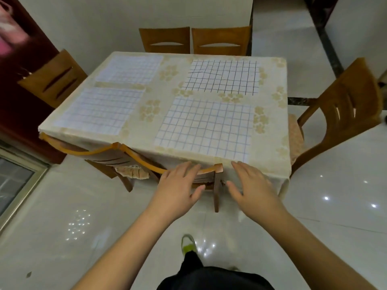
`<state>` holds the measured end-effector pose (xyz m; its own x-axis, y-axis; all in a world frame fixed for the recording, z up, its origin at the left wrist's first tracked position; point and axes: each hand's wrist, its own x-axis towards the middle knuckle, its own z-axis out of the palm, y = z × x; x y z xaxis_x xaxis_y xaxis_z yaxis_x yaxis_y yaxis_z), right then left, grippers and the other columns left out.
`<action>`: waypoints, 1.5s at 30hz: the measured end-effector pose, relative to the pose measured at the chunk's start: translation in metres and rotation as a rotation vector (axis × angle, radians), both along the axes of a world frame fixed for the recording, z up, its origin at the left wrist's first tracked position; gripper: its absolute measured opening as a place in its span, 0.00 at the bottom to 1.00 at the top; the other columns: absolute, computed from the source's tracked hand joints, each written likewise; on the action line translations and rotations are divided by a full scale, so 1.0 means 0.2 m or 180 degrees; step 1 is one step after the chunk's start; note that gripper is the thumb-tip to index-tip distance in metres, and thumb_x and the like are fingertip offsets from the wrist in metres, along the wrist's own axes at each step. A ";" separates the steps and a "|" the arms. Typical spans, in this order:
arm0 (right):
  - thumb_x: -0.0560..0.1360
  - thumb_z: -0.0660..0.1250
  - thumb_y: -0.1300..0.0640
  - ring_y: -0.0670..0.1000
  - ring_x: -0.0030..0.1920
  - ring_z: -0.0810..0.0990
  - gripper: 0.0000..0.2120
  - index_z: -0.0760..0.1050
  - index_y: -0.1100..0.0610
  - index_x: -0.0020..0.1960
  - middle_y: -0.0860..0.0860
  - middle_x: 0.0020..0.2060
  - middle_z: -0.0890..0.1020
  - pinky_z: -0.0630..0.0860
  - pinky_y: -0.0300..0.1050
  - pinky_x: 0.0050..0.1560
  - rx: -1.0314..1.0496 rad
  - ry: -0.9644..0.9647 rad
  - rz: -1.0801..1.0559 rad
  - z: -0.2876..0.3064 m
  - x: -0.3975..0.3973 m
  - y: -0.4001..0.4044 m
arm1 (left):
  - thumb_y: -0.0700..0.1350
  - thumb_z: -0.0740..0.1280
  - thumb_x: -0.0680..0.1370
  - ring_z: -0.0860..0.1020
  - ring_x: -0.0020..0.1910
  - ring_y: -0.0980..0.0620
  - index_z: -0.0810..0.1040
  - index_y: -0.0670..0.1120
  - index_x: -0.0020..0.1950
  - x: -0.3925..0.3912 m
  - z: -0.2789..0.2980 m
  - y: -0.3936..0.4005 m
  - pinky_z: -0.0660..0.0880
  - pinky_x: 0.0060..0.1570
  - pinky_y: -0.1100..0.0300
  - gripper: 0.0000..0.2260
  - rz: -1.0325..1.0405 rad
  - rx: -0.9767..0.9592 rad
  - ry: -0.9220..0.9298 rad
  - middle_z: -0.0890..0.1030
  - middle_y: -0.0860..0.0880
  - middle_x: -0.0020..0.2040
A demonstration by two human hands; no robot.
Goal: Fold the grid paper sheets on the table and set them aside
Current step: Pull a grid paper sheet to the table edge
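Head view had you standing at the six o'clock edge of the worktop (270, 147), which was draped in a pale floral cloth. Four grid paper sheets lay flat and unfolded on it, none touching another: the near right sheet (204, 128) at about five o'clock, the black-lined sheet (222, 76) at one o'clock, the near left sheet (98, 110) at eight o'clock and the far left sheet (130, 69) at eleven o'clock. Your left hand (178, 186) was spread, palm down, over the top rail of the tucked-in chair (217, 183) (whether it touched the rail I could not tell). Your right hand (251, 186) was spread too, holding nothing, just short of the near right sheet's front edge.
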<state>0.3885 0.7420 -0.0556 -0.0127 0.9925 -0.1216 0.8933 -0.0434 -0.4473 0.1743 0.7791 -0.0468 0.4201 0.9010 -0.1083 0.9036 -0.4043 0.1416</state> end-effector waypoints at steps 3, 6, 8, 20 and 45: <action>0.80 0.55 0.42 0.49 0.75 0.57 0.29 0.54 0.49 0.78 0.48 0.76 0.61 0.56 0.47 0.73 -0.0003 -0.0082 0.0010 -0.02 -0.05 0.16 | 0.61 0.55 0.80 0.61 0.74 0.50 0.58 0.54 0.77 -0.03 -0.04 0.17 0.60 0.71 0.51 0.27 -0.0053 -0.0007 -0.0060 0.62 0.50 0.76; 0.81 0.55 0.42 0.48 0.76 0.57 0.28 0.54 0.49 0.78 0.47 0.77 0.60 0.55 0.46 0.74 -0.0111 -0.0078 -0.0028 -0.02 -0.08 0.35 | 0.62 0.52 0.79 0.63 0.74 0.49 0.60 0.52 0.77 -0.10 -0.10 0.35 0.62 0.70 0.50 0.27 -0.0165 -0.0080 -0.0143 0.64 0.49 0.75; 0.81 0.55 0.42 0.50 0.76 0.58 0.28 0.55 0.49 0.78 0.48 0.77 0.60 0.55 0.47 0.74 -0.0153 -0.0066 -0.0236 -0.01 -0.07 0.50 | 0.61 0.49 0.77 0.68 0.71 0.48 0.65 0.51 0.74 -0.17 -0.14 0.50 0.67 0.66 0.50 0.28 -0.0314 0.0002 -0.0133 0.69 0.48 0.72; 0.81 0.58 0.44 0.51 0.74 0.62 0.27 0.58 0.50 0.77 0.49 0.75 0.64 0.59 0.47 0.72 -0.0520 0.0227 -0.0512 -0.21 -0.18 0.98 | 0.55 0.55 0.82 0.64 0.73 0.50 0.59 0.51 0.77 -0.28 -0.35 1.18 0.60 0.71 0.52 0.24 -0.1084 -0.0300 0.0023 0.64 0.49 0.76; 0.79 0.58 0.40 0.52 0.78 0.44 0.38 0.42 0.52 0.79 0.51 0.79 0.45 0.39 0.46 0.73 -0.0813 -0.0682 0.0431 -0.97 0.00 1.11 | 0.60 0.52 0.82 0.45 0.79 0.46 0.43 0.48 0.79 -0.19 -1.03 1.42 0.48 0.75 0.48 0.32 -0.1316 -0.0710 0.1014 0.42 0.46 0.79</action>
